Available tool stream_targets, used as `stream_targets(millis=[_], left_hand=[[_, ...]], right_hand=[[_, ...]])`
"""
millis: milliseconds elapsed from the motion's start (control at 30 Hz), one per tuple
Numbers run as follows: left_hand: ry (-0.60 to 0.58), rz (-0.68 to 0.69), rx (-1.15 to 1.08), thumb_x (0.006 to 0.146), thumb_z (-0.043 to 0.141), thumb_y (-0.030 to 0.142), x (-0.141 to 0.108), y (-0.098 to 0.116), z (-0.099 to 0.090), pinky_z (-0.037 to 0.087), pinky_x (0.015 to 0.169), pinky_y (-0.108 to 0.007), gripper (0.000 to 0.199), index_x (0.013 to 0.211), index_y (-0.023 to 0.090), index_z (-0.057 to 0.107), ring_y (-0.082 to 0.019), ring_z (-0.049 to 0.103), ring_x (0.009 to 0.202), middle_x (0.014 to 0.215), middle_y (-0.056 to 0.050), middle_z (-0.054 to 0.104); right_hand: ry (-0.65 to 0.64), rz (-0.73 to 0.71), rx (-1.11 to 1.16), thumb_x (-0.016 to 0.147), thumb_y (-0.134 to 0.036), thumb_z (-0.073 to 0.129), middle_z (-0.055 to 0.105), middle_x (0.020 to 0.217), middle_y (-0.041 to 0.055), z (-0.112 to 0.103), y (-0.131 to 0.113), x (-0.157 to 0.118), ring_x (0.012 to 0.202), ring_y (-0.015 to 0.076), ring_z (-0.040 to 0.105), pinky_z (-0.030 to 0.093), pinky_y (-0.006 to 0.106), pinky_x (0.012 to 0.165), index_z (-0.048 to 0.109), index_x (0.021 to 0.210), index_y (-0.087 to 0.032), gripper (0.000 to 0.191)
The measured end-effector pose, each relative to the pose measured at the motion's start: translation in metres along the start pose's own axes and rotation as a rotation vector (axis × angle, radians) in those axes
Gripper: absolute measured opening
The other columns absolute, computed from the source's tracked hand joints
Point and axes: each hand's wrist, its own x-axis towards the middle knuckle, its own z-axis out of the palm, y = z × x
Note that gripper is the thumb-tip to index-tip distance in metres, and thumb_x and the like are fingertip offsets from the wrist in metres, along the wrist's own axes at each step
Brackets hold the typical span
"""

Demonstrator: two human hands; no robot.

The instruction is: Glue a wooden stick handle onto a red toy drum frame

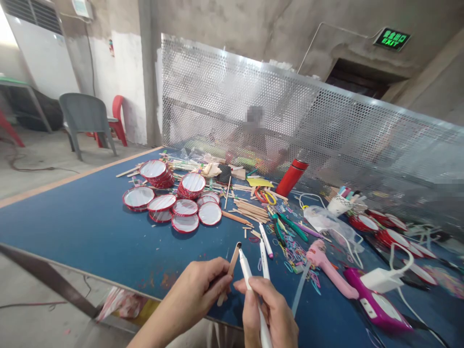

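Near the table's front edge, my left hand (205, 285) pinches a flat wooden stick (234, 261) whose upper tip is dark. My right hand (266, 309) holds a white marker (245, 268), its point touching or very near the stick's dark tip. Just beyond my hands lie two more white markers, one with a pink end (266, 240) and one beside it (264, 258). A pile of bare wooden sticks (252, 211) lies further back. Left of the pile are several round white discs with red rims (185, 223), some stacked.
A pink glue gun (331, 273), a magenta power strip (379, 307) and green-handled pliers (293, 227) lie to the right, among scattered colourful clips. A red bottle (292, 178) stands before the perforated metal screen (217, 92). A white cup of pens (339, 205) is at the back right.
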Motion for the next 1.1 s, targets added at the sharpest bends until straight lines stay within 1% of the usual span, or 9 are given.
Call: stream_targets(millis=[167,300,500,633,800,933,1100], left_hand=[[-0.004,0.006,-0.008,0.096,0.044,0.029,0.0001,-0.0010,0.0001,0.038,0.060,-0.018,0.025,0.075,0.019,0.054,-0.011,0.056,0.060,0.064,0.003,0.063],[-0.010,0.002,-0.014,0.097,0.044,0.029,0.0004,-0.0018,0.0001,0.037,0.060,-0.017,0.025,0.076,0.019,0.054,-0.010,0.057,0.061,0.065,0.003,0.063],[-0.003,0.012,0.005,0.097,0.044,0.031,0.0006,-0.0022,0.0007,0.036,0.059,-0.017,0.028,0.074,0.019,0.054,-0.010,0.055,0.060,0.065,0.004,0.062],[-0.012,0.012,-0.017,0.097,0.044,0.029,-0.0002,-0.0020,0.0009,0.037,0.060,-0.017,0.025,0.077,0.019,0.055,-0.010,0.057,0.062,0.066,0.003,0.063],[0.004,0.013,0.011,0.097,0.044,0.029,-0.0004,-0.0019,0.0008,0.036,0.059,-0.017,0.027,0.074,0.019,0.054,-0.010,0.056,0.060,0.065,0.003,0.063],[-0.001,0.017,0.000,0.097,0.043,0.029,0.0006,-0.0024,0.0008,0.037,0.060,-0.017,0.026,0.077,0.019,0.055,-0.010,0.057,0.061,0.065,0.003,0.064],[-0.002,0.009,0.000,0.097,0.044,0.030,0.0023,-0.0031,0.0015,0.037,0.060,-0.017,0.026,0.076,0.019,0.055,-0.011,0.057,0.061,0.066,0.003,0.065]], right_hand=[[-0.004,0.014,-0.008,0.089,-0.015,0.059,0.072,0.077,0.0019,-0.0003,0.0012,-0.0008,0.067,0.0125,0.070,0.056,0.022,0.070,0.066,0.096,-0.018,0.011],[0.002,0.024,-0.005,0.089,-0.017,0.059,0.073,0.078,0.0022,-0.0008,0.0029,-0.0028,0.067,0.0130,0.071,0.056,0.021,0.067,0.066,0.097,-0.018,0.011],[0.001,0.003,-0.025,0.091,-0.021,0.058,0.072,0.076,0.0022,-0.0005,0.0024,-0.0013,0.066,0.0135,0.070,0.057,0.023,0.069,0.066,0.096,-0.019,0.010],[0.007,0.003,-0.030,0.091,-0.020,0.058,0.072,0.075,0.0027,-0.0017,0.0030,-0.0003,0.066,0.0139,0.071,0.056,0.023,0.066,0.065,0.096,-0.018,0.010],[0.005,-0.005,-0.026,0.091,-0.023,0.058,0.072,0.075,0.0026,-0.0007,0.0041,-0.0012,0.065,0.0140,0.070,0.056,0.023,0.067,0.066,0.096,-0.019,0.010],[0.019,0.011,-0.051,0.092,-0.022,0.057,0.072,0.073,0.0017,-0.0003,0.0038,-0.0002,0.063,0.0135,0.070,0.055,0.023,0.066,0.065,0.096,-0.019,0.010],[0.020,0.004,-0.009,0.092,-0.022,0.056,0.072,0.074,0.0014,0.0000,0.0034,-0.0003,0.066,0.0129,0.070,0.055,0.022,0.068,0.065,0.097,-0.019,0.010]])
